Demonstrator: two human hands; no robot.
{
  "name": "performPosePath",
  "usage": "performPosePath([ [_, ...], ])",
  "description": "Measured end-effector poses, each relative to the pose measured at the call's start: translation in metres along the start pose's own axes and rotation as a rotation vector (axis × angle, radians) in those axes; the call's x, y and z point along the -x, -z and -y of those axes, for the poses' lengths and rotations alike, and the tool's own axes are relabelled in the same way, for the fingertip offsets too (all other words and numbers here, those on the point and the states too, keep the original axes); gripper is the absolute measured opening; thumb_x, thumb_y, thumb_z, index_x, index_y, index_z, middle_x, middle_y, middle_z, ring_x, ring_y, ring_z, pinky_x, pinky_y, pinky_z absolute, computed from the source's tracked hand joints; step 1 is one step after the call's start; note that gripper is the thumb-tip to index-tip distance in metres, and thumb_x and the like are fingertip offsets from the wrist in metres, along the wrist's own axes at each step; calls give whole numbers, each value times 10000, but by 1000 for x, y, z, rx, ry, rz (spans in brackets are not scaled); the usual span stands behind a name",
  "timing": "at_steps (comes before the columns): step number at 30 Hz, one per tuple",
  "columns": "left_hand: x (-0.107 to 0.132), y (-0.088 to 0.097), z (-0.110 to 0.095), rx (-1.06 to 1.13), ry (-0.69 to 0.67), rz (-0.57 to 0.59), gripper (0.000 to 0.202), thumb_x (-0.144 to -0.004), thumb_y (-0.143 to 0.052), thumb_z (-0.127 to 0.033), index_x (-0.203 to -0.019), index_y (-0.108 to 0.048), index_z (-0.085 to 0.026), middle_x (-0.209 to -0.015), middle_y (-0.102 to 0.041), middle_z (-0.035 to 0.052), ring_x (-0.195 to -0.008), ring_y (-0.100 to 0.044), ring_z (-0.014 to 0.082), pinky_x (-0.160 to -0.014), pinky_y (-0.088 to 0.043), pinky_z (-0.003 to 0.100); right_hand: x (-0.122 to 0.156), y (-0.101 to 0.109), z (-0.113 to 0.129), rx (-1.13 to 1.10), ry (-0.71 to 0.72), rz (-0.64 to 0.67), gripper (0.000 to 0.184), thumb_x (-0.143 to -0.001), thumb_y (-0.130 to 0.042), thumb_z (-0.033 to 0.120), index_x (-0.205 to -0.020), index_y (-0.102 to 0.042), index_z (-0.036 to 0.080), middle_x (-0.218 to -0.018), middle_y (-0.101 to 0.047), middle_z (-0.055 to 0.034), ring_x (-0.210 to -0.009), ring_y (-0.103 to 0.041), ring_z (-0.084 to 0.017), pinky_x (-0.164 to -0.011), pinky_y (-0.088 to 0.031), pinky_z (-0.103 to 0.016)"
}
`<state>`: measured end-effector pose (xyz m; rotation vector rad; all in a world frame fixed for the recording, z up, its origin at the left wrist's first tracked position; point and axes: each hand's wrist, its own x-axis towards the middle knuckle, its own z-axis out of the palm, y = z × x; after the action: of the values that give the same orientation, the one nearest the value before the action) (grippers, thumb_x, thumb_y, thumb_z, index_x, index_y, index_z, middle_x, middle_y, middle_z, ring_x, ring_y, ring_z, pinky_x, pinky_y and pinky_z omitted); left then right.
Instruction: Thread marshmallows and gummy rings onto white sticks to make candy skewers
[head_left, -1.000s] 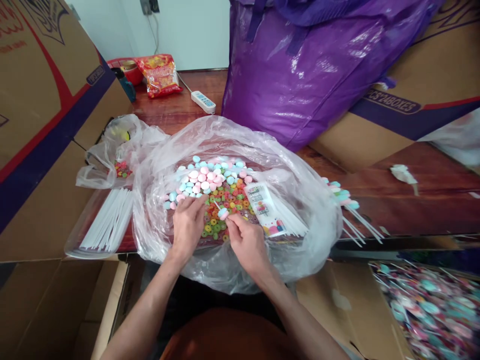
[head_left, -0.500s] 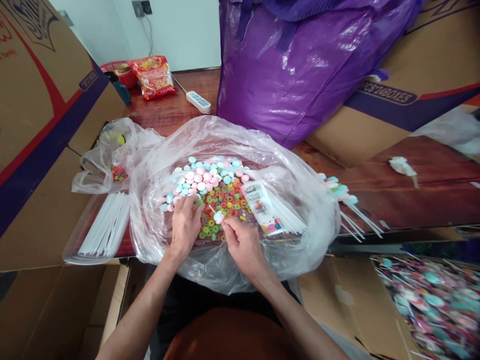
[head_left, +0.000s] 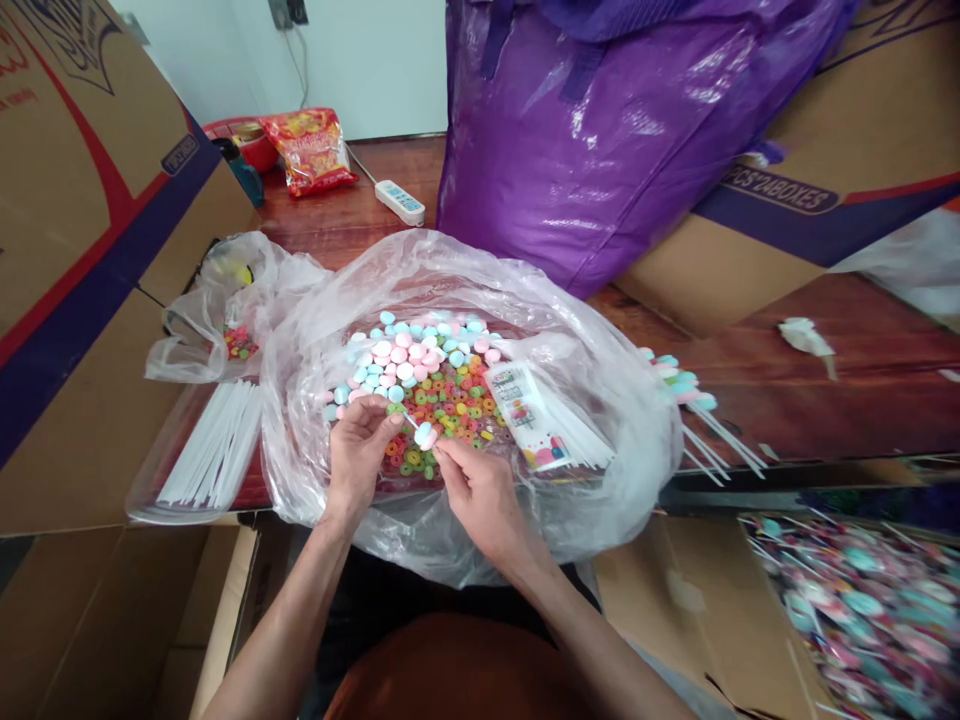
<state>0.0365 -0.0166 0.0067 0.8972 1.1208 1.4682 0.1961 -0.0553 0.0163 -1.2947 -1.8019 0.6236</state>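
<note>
My right hand (head_left: 480, 490) pinches a white lollipop stick that carries a pink-and-blue candy (head_left: 425, 436). The bare tip of the stick sticks out past the candy toward my left hand (head_left: 358, 445). Between that hand's thumb and forefinger is a small green ring candy (head_left: 396, 408), right at the tip; whether the stick is inside its hole I cannot tell. Below both hands lie loose fruit-coloured ring candies (head_left: 457, 400). Behind them is a heap of pastel round candies (head_left: 401, 358), all inside an opened clear plastic bag (head_left: 480, 265).
White sticks (head_left: 210, 445) lie at the left; a printed packet (head_left: 529, 415) is in the bag. Threaded candy sticks (head_left: 686, 385) rest at right, above a box of assembled lollipops (head_left: 862, 590). A purple bag (head_left: 600, 150) and cartons (head_left: 75, 280) stand around the table.
My left hand has drawn back from the candies, bringing a green ring to the stick's tip. My right hand has moved slightly left with the stick.
</note>
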Motion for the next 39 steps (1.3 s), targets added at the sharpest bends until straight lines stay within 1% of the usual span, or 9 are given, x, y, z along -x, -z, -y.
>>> performPosePath([
  [6, 5, -2, 5, -76, -60, 14, 261, -706, -836, -270, -889, -669, -188, -855, -718, 1, -822, -680, 127, -786, -550, 244, 0, -3, -2, 86, 24, 6, 281, -961, -438, 139, -708, -548, 194, -611, -535, 16, -533, -440, -110, -566, -329, -231],
  [11, 8, -3, 6, -46, 18, 49, 262, -761, -796, -319, -943, -668, -180, -898, -723, 24, -823, -671, 131, -770, -545, 246, 0, -10, -5, 39, 23, -40, 249, -971, -430, 149, -808, -614, 185, -682, -631, -13, -573, -531, -122, -599, -376, -226],
  [21, 21, -4, 6, -194, 52, 124, 245, -856, -689, -370, -1016, -660, -187, -978, -706, 43, -913, -668, 169, -853, -540, 290, -3, -16, -3, -19, -85, -103, 225, -963, -453, 192, -819, -627, 188, -601, -588, 13, -506, -488, -116, -554, -373, -230],
  [24, 19, -1, 3, -229, 51, 89, 264, -883, -645, -404, -1023, -663, -181, -999, -723, 61, -850, -691, 174, -824, -561, 318, 0, -16, -7, -101, -147, -129, 247, -978, -470, 246, -775, -602, 194, -578, -548, 29, -506, -483, -110, -544, -372, -223],
  [26, 13, 2, 2, -373, -31, 61, 240, -886, -639, -371, -1035, -677, -187, -1035, -727, 71, -839, -698, 177, -808, -561, 319, 3, -14, -11, -135, -188, -138, 257, -982, -478, 280, -767, -593, 197, -578, -527, 36, -513, -482, -109, -542, -373, -220],
  [30, -3, 5, -2, -754, -272, 92, 171, -878, -645, -277, -1002, -737, -206, -1084, -714, 72, -970, -678, 199, -876, -527, 314, 7, -8, -15, -157, -242, -130, 248, -978, -482, 295, -774, -588, 200, -577, -515, 43, -510, -478, -104, -538, -373, -217],
  [32, -14, 6, -3, -883, -348, 35, 187, -912, -584, -247, -993, -745, -197, -1035, -702, 78, -939, -668, 197, -869, -518, 316, 7, -7, -15, -162, -244, -120, 246, -975, -482, 294, -773, -587, 200, -577, -514, 43, -513, -477, -105, -538, -372, -218],
  [34, -23, 5, -3, -1023, -382, -5, 229, -926, -538, -215, -1032, -739, -195, -969, -678, 77, -877, -656, 197, -835, -515, 318, 7, -7, -16, -155, -236, -115, 246, -972, -484, 293, -769, -588, 201, -582, -516, 39, -521, -476, -108, -537, -369, -220],
  [39, -33, 3, -1, -1269, -366, 77, 245, -886, -554, -158, -1076, -698, -215, -1002, -627, 74, -852, -634, 207, -798, -507, 325, 6, -9, -17, -141, -220, -112, 244, -975, -482, 292, -779, -596, 200, -579, -515, 38, -520, -465, -111, -533, -362, -224],
])
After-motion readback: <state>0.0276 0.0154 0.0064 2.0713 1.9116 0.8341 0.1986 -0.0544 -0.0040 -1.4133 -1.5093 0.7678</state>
